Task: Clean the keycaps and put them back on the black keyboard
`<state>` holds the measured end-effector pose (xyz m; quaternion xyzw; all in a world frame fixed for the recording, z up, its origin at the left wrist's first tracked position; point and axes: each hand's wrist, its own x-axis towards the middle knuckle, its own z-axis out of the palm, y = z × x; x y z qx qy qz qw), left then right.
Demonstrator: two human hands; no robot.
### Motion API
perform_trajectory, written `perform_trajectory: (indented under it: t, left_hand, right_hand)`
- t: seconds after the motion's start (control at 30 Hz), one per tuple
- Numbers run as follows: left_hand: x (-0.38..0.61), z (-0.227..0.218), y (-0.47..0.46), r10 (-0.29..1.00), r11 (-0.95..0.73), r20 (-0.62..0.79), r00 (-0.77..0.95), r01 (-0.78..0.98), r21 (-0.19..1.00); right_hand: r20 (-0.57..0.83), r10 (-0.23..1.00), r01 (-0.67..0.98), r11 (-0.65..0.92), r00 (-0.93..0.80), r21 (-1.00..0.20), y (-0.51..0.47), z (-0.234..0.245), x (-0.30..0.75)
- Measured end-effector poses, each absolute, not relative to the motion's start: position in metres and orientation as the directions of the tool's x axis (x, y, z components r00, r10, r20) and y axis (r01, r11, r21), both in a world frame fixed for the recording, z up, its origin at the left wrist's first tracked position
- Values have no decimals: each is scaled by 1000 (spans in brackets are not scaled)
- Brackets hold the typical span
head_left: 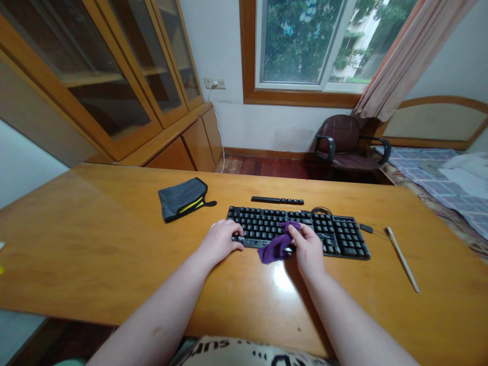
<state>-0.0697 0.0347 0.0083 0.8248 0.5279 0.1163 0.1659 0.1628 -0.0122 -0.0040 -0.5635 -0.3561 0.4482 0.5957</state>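
Observation:
A black keyboard [335,231] lies on the wooden table [95,239]. My left hand [221,241] rests on the keyboard's left front corner, fingers curled over its edge. My right hand [307,246] pinches a purple cloth [275,247] and presses it against the keys near the keyboard's middle. A row of removed black keycaps [277,200] sits just behind the keyboard.
A folded grey cloth with yellow trim [183,198] lies to the left of the keyboard. A pale stick [402,258] and a small black piece [366,228] lie to the right. A brown armchair [345,145], a cabinet and a bed stand beyond the table.

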Motion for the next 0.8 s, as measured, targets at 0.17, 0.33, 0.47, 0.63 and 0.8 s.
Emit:
perform_trajectory:
  t: [0.17,0.33,0.47,0.63,0.8]
  left_hand:
    - [-67,12,33,908,-396,8,420,850,347]
    - [-65,18,26,890,-447,35,454,859,250]
    - [-63,20,19,872,-488,43,488,854,180]
    - [-62,24,15,873,-485,34,487,856,179]
    - [-63,24,16,884,-465,71,461,860,211]
  right_hand:
    - [-74,930,-124,-31,359,-992,-12,-4,163]
    - [-81,928,-153,-26,363,-988,-11,-6,163]
    - [-102,932,-202,-31,349,-979,-9,-10,164]
    - [-100,926,-208,-23,365,-978,-8,-13,165]
    - [-103,927,-202,-30,361,-979,-8,-13,165]
